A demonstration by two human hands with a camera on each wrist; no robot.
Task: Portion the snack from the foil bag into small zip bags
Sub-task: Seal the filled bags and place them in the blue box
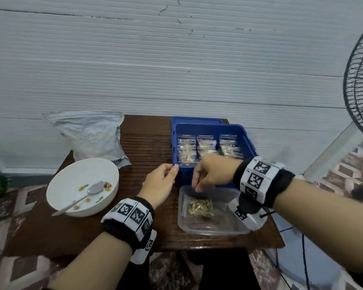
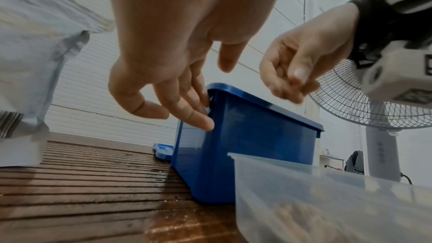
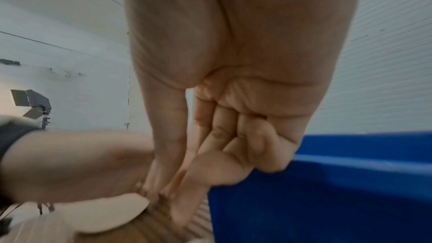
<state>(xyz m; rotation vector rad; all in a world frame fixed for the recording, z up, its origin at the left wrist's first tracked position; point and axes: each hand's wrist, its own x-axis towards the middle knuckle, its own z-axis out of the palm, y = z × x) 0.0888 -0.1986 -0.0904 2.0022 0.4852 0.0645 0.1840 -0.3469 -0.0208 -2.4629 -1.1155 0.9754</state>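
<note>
The crumpled foil bag (image 1: 90, 139) stands at the table's back left. A blue bin (image 1: 249, 146) at the back right holds several filled small zip bags (image 1: 205, 148). In front of it, a clear plastic container (image 1: 214, 229) holds one filled zip bag (image 1: 200, 208). My left hand (image 1: 164, 178) hangs relaxed, its fingertips (image 2: 198, 119) touching the blue bin (image 2: 257, 145) at its front-left corner. My right hand (image 1: 205, 176) hovers over the container's far rim, fingers (image 2: 292, 80) loosely curled and pointing down, with nothing seen in them.
A white bowl (image 1: 71, 181) with a spoon (image 1: 82, 195) and a few snack crumbs sits at the front left. A standing fan (image 1: 360, 91) is off the table's right side. The blue bin rests on a blue lid (image 1: 195, 119). The wooden slatted table (image 1: 147, 143) shows between bowl and bin.
</note>
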